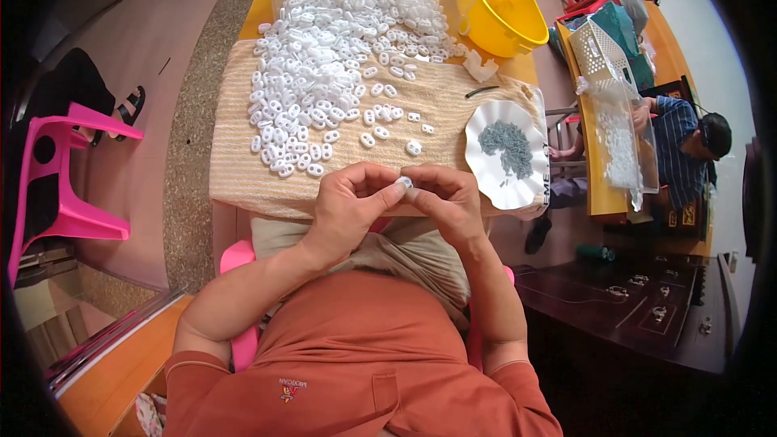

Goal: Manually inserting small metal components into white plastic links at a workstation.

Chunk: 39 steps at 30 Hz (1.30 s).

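Between my fingertips, at the near edge of the cloth-covered table, is a small white oval plastic piece with holes (404, 183). My left hand (350, 201) pinches it from one side, and my right hand (447, 201) closes on it from the other. Whether a smaller part sits in it is hidden by the fingers. Beyond my hands lies a big heap of white two-holed oval pieces (324, 57), with several loose ones (413, 148) nearer to me. Right of my hands stands a white wavy-rimmed plate (477, 163) with a pile of tiny grey parts (508, 146).
A yellow basin (518, 12) stands at the far right of the striped cloth (235, 113), near a crumpled tissue (481, 67) and a short dark strip (482, 91). A pink chair (77, 194) is at left. Another person (684, 142) sits at a table on the right, beside white pieces (619, 150).
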{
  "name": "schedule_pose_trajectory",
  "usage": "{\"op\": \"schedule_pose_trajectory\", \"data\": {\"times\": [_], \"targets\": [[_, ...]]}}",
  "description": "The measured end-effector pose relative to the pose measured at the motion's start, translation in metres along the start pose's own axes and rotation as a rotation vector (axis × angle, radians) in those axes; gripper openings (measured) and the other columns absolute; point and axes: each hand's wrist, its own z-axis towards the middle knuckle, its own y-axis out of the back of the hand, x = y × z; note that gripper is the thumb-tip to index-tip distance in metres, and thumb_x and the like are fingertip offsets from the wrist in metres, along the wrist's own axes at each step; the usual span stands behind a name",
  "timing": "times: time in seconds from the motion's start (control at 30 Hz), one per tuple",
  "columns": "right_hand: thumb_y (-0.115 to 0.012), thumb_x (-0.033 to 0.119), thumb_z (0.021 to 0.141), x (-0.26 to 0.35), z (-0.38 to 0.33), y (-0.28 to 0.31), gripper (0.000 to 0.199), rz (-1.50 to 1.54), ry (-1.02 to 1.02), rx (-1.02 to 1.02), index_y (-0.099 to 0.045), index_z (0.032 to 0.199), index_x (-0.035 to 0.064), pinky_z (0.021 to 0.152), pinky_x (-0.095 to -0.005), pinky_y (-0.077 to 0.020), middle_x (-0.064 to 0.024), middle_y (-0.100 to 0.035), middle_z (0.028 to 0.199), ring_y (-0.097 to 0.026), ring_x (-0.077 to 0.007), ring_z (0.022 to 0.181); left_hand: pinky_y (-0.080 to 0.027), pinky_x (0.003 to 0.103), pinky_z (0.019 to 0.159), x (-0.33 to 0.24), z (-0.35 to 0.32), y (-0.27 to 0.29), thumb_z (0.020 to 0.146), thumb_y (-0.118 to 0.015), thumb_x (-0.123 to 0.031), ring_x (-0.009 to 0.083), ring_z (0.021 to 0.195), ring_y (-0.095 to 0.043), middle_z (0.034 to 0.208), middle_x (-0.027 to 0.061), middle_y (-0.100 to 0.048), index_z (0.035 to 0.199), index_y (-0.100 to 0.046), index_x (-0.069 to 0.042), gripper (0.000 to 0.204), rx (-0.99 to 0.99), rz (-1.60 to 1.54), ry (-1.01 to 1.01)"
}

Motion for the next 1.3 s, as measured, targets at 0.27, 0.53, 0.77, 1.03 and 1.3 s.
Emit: {"op": "schedule_pose_trajectory", "data": {"times": [0.27,0.53,0.77,1.03,1.3], "targets": [[-0.063,-0.005,0.082,0.001,0.001,0.0,0.029,0.047,-0.054,0.006,-0.062,0.111,-0.0074,0.081,-0.0291,-0.0531,-0.0107,-0.067,0.097,-0.065,-0.0172,0.087,-0.053,0.022,0.071,-0.005,-0.002,-0.002,0.087,-0.066,-0.003,0.0094,0.077,-0.062,0.089,0.005,-0.067,0.101,-0.064,0.002,0.015,-0.073,0.122,-0.087],[-0.06,-0.005,0.085,0.01,0.003,-0.005,0.028,0.015,-0.092,-0.094,-0.061,0.113,-0.0064,0.077,-0.0282,-0.0544,-0.0081,-0.065,0.089,-0.065,-0.0162,0.08,-0.054,0.023,0.071,-0.008,0.01,0.01,0.088,-0.065,-0.004,0.0087,0.074,-0.061,0.086,0.0033,-0.064,0.103,-0.063,0.0,0.016,-0.177,-0.008,-0.108],[-0.064,0.004,0.087,0.025,0.028,0.013,0.02,-0.657,0.167,-0.136,-0.064,0.106,-0.0028,0.06,-0.0221,-0.0485,-0.0032,-0.063,0.078,-0.058,-0.0074,0.067,-0.055,0.024,0.071,-0.006,0.009,0.01,0.089,-0.064,-0.006,0.0089,0.076,-0.061,0.086,0.0032,-0.064,0.106,-0.063,-0.001,0.017,-0.151,-0.022,-0.078],[-0.066,0.004,0.084,0.035,0.06,0.026,0.021,-1.011,0.331,-0.113,-0.065,0.104,-0.0016,0.06,-0.026,-0.0468,-0.0074,-0.064,0.076,-0.058,-0.0121,0.065,-0.055,0.024,0.072,-0.007,0.009,0.01,0.09,-0.065,-0.009,0.0089,0.075,-0.062,0.087,0.0034,-0.065,0.107,-0.063,0.0,0.019,-0.134,-0.024,-0.021],[-0.066,0.004,0.083,0.031,0.053,0.038,0.02,-0.79,0.267,-0.2,-0.066,0.102,-0.002,0.061,-0.0279,-0.0476,-0.0076,-0.064,0.081,-0.058,-0.0154,0.065,-0.053,0.022,0.07,-0.01,0.008,0.007,0.09,-0.065,-0.009,0.0083,0.075,-0.061,0.085,0.0031,-0.065,0.108,-0.062,0.001,0.021,-0.139,-0.021,-0.019]]}}
